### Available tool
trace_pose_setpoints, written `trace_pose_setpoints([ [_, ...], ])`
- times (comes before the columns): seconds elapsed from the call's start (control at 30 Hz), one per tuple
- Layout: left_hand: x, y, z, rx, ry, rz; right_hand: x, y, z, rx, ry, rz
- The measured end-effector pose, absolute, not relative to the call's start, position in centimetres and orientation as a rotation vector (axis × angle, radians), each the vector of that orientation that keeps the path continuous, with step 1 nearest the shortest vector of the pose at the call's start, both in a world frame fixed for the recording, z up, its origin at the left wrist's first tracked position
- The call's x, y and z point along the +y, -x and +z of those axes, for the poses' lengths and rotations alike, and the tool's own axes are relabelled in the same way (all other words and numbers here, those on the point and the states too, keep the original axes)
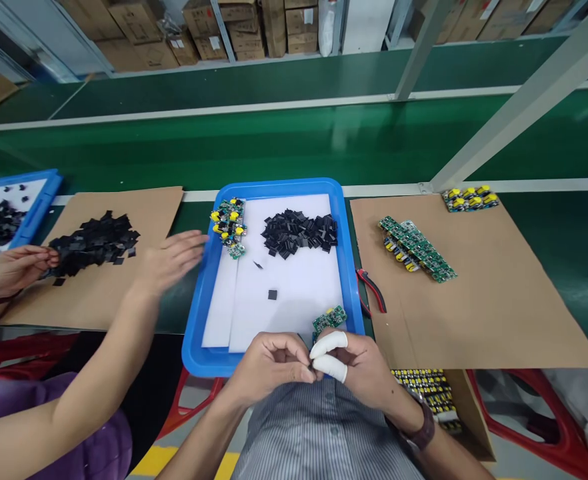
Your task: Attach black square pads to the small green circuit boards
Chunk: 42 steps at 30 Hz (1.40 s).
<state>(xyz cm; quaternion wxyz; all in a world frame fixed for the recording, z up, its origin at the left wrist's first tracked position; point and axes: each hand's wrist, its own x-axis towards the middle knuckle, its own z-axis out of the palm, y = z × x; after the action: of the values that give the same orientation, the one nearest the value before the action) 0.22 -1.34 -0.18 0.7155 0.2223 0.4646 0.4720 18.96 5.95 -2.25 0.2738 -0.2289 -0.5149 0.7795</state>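
Note:
My left hand (281,363) and my right hand (357,363) meet fingertip to fingertip over the front edge of a blue tray (194,313). Both are closed in a pinch on a small dark piece (311,365), mostly hidden by the fingers. White finger cots cover the thumb and forefinger of my right hand. Just beyond that hand is a green circuit board (330,319), partly covered; whether the hand touches it I cannot tell. On the tray's white sheet are a pile of black square pads (299,232), a single pad (273,295) and several yellow-and-green circuit boards (230,227).
Red-handled pliers (373,291) lie right of the tray. Cardboard (494,300) there holds more circuit boards (417,248). At left, a co-worker's hands (174,260) are near a black pile (94,243). A slanted metal post (514,100) rises at right.

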Motion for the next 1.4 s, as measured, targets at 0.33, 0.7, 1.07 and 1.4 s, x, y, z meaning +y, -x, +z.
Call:
trace_pose_setpoints([
  [0.33, -2.1, 0.1, 2.6, 1.478, -1.194, 1.059, 5.1, -21.7, -1.4, -1.941, 0.581, 1.537],
  [0.7, -5.5, 9.0, 3.2, 2.2, -1.51, 0.562, 4.5, -24.3, -3.1, -1.677, 0.823, 1.532],
  [1.07, -1.5, 7.8, 0.7, 2.276, -1.688, 0.506, 4.7, -22.6, -2.6, -1.58, 0.86, 1.506],
  [1.4, 0.4, 5.9, 0.9, 2.228, -1.814, 0.785, 5.4, -22.6, -3.7, -1.321, 1.068, 1.629],
])
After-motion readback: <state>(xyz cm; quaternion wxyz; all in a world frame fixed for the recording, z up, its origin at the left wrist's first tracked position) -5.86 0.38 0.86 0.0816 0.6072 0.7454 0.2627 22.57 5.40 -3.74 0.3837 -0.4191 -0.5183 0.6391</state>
